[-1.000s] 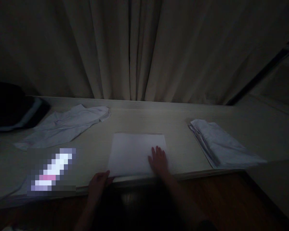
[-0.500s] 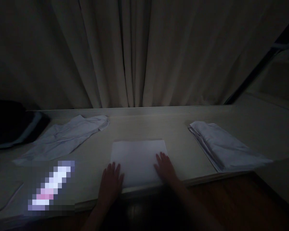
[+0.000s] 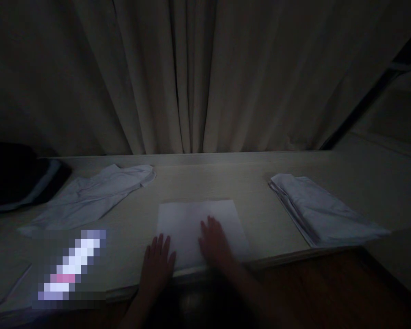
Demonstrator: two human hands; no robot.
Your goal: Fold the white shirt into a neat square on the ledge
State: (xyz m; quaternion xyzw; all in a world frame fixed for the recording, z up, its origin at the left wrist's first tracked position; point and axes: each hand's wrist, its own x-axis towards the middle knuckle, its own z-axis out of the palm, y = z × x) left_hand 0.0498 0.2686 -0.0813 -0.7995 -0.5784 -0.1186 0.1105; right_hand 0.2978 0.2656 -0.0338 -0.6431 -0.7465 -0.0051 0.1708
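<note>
A plain white rectangular sheet (image 3: 181,228), which looks like paper, lies flat near the front edge of the tabletop. My left hand (image 3: 158,260) rests at its lower left corner, palm down with the fingers spread and partly on the sheet. Over the right half of the sheet is my right hand (image 3: 215,240), slightly blurred, its fingers stretched forward and nothing held in them. Whether the right palm presses on the sheet or hovers just above it, I cannot tell.
A crumpled white cloth (image 3: 99,194) lies at the back left beside a dark bundle (image 3: 17,178). Folded white cloths (image 3: 322,210) are stacked on the right. A pixelated bright object (image 3: 71,267) is at front left. Curtains (image 3: 192,77) hang behind the pale table (image 3: 205,176).
My right hand has moved left from the sheet's right edge toward its middle. My left hand and the sheet look almost unmoved.
</note>
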